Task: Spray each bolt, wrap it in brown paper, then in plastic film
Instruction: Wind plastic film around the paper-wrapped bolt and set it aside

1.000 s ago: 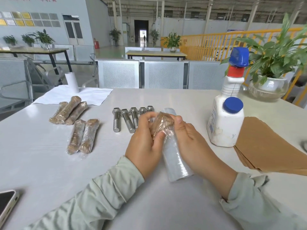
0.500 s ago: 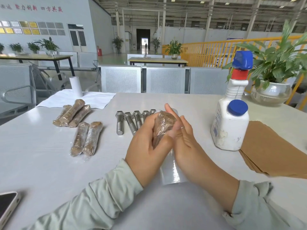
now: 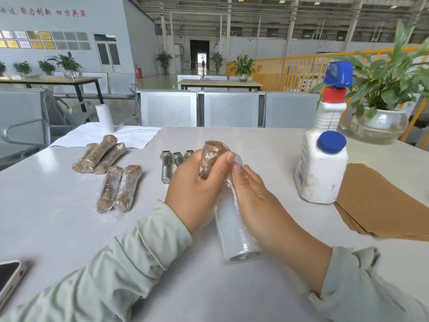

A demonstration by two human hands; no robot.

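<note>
Table (image 3: pixel 267 145): white, glossy.
Far left corner: white sheet (image 3: pixel 130 135) with an upright white roll (image 3: pixel 105 118).
Left part: five wrapped bolts (image 3: pixel 109 176) in two groups.
Middle: bare steel bolts (image 3: pixel 166 166) side by side; film roll (image 3: pixel 234 235) lying.
Right edge: white spray bottle (image 3: pixel 321 168), brown paper stack (image 3: pixel 383 203), glass plant bowl (image 3: pixel 378 124).
Near left edge: phone (image 3: pixel 9 278).

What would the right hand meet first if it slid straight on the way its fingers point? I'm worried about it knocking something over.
The right hand points up-left along the plastic film roll; first comes the wrapped bolt held by the left hand, probably touching already. The spray bottle stands off that line.
</note>
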